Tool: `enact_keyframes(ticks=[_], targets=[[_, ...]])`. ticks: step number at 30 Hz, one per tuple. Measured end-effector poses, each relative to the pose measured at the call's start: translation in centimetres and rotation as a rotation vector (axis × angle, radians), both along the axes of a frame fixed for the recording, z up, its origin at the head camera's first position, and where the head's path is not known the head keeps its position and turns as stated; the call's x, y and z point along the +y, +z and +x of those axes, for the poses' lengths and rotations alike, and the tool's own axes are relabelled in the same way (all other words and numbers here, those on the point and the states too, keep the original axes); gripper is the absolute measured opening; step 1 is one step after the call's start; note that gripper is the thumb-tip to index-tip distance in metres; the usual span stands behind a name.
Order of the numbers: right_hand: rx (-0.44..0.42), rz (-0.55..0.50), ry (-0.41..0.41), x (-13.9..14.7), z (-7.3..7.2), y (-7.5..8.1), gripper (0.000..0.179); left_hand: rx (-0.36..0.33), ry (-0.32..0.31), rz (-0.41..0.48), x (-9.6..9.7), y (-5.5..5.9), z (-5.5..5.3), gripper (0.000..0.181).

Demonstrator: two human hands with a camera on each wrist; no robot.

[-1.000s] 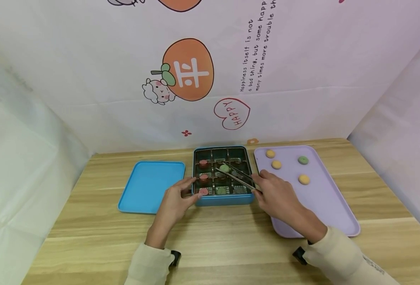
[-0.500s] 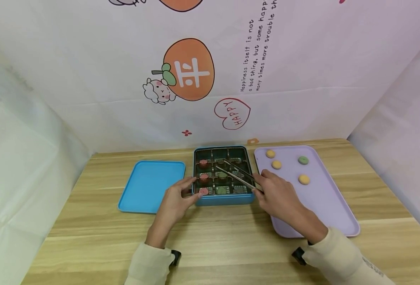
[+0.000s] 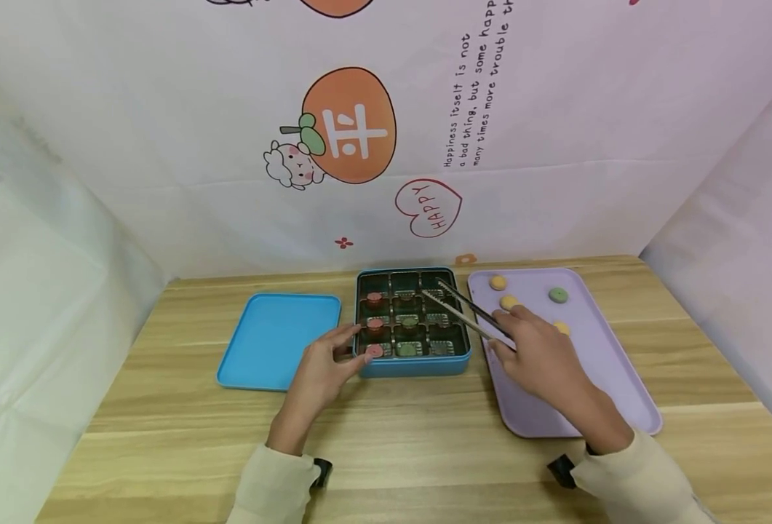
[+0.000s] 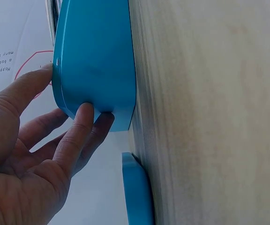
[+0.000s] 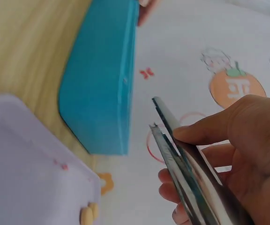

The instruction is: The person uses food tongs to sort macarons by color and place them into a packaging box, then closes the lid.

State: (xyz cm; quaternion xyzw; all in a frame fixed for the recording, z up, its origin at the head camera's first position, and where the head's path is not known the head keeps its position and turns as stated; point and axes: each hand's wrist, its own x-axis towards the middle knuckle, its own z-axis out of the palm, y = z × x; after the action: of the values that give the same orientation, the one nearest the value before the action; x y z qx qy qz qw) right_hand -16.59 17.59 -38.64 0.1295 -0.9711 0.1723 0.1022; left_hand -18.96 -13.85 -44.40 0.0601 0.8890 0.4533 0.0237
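My left hand [image 3: 325, 367] holds the left front corner of a blue tin box [image 3: 415, 369], fingertips against its rim and walls. A dark divided insert [image 3: 439, 320] fills the box. Pink macarons [image 3: 375, 325] sit down its left column, and green macarons [image 3: 407, 350] lie in the middle and front cells of the middle column. My right hand [image 3: 546, 356] grips metal tongs [image 3: 467, 319] over the box's right side. Their tips are apart with nothing between them, as the tongs [image 5: 186, 161] also show in the right wrist view.
Right of the box lies a lilac tray [image 3: 595, 386] with several yellow macarons [image 3: 498, 282] and one green macaron [image 3: 559, 295], partly behind my right hand. A flat blue lid [image 3: 281, 338] is at the left. A printed cloth [image 3: 228, 218] hangs behind the table.
The tongs let go of a green macaron, which now lies in the middle cell. My right hand has since moved the tongs up and right. The left hand has stayed put.
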Motion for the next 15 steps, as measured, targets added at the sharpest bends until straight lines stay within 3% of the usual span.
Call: enact_keyframes(ticks=[8,15], targets=[[0.006,0.015,-0.053,3.7,0.0,0.3,0.038,-0.016,0.008,0.009,0.0,-0.1,0.0,0.057],[-0.045,0.047,-0.107,8.2,0.0,-0.7,0.037,0.007,0.003,-0.004,-0.2,-0.1,-0.1,0.057]])
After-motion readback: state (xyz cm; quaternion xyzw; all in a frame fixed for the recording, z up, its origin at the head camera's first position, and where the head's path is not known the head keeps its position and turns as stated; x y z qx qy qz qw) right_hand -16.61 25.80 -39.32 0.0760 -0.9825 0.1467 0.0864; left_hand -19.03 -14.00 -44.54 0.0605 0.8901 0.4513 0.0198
